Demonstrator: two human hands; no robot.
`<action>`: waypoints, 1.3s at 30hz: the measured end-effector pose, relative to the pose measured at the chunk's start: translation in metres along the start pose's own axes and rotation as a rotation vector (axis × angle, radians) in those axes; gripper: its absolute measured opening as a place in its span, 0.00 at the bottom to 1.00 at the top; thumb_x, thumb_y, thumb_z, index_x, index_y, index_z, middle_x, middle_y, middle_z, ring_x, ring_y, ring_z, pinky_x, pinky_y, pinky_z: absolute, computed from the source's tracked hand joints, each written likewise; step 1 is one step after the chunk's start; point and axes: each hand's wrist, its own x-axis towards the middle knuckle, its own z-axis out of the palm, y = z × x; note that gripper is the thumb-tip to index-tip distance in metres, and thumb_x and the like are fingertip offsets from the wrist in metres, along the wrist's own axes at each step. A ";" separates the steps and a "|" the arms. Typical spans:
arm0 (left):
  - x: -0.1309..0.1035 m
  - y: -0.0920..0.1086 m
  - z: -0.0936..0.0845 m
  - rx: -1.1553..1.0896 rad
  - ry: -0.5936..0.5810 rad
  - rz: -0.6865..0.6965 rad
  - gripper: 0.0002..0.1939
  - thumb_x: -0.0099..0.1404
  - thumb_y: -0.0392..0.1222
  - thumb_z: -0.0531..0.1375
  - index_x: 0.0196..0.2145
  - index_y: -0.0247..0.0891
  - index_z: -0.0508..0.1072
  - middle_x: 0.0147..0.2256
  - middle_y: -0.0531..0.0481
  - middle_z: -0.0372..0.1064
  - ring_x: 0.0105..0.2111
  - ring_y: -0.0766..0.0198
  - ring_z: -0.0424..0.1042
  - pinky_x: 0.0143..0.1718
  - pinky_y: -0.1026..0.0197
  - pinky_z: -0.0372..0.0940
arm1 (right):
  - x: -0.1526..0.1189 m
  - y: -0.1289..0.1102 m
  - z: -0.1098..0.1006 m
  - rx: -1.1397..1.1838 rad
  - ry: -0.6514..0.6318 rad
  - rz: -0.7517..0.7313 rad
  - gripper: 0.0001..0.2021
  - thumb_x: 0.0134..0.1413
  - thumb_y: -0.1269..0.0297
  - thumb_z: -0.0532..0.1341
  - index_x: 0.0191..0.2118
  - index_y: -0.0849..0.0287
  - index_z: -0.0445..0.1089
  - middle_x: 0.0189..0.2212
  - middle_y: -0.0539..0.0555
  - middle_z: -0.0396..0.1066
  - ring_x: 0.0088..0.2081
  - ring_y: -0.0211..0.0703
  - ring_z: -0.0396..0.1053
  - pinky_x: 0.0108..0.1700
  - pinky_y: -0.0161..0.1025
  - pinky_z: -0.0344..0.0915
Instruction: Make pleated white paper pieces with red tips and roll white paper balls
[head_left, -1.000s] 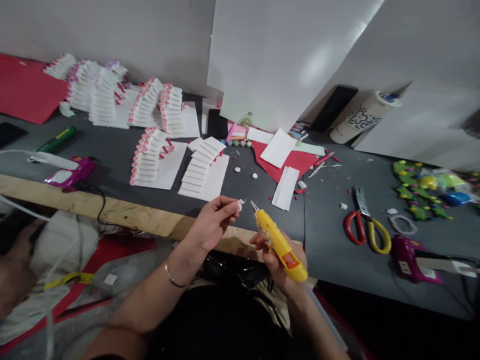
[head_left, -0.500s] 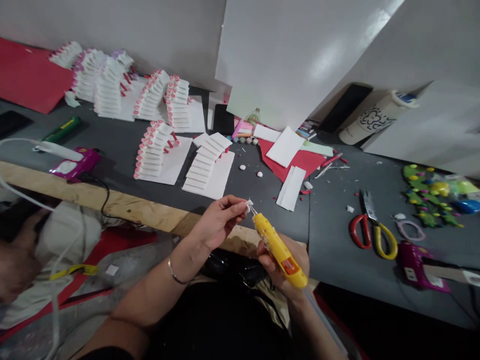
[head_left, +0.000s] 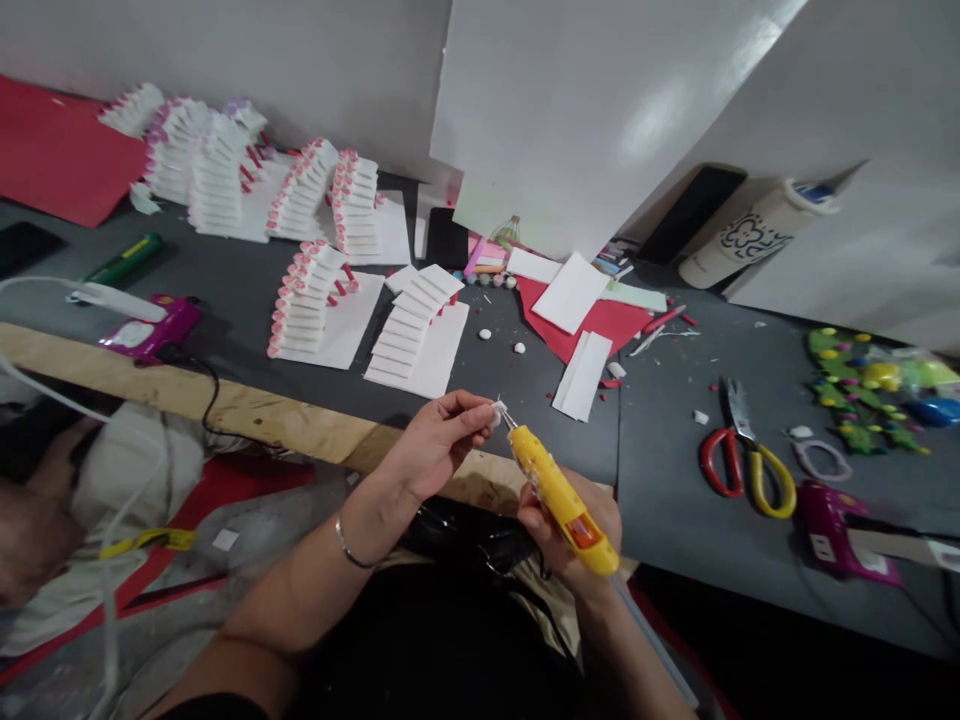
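Note:
In front of me, just over the table's near edge, my left hand pinches a small white piece whose kind I cannot make out. My right hand is wrapped round a yellow hot glue gun, with a clear glue stick trailing from its back end. The gun's metal tip points up and left, at or very near the white piece. Beyond my hands lies a little stepped staircase of white strips on a white card. Two small white bits rest on the dark table to its right.
Several finished-looking staircases with pink edging stand left. White strips lie near red sheet material. At right are pliers with red and yellow handles and a purple power socket. A white tumbler leans behind. Another person's arm shows lower left.
The glue gun in my right hand has shifted slightly right, its tip drawing back a little from the white piece. My left hand has stayed in place.

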 end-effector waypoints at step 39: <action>-0.007 -0.006 -0.001 0.492 0.098 0.353 0.03 0.54 0.35 0.69 0.27 0.40 0.78 0.27 0.50 0.73 0.25 0.67 0.68 0.29 0.63 0.64 | 0.001 0.076 -0.101 -0.589 0.055 0.312 0.24 0.59 0.40 0.55 0.45 0.55 0.74 0.42 0.61 0.74 0.45 0.56 0.70 0.48 0.54 0.66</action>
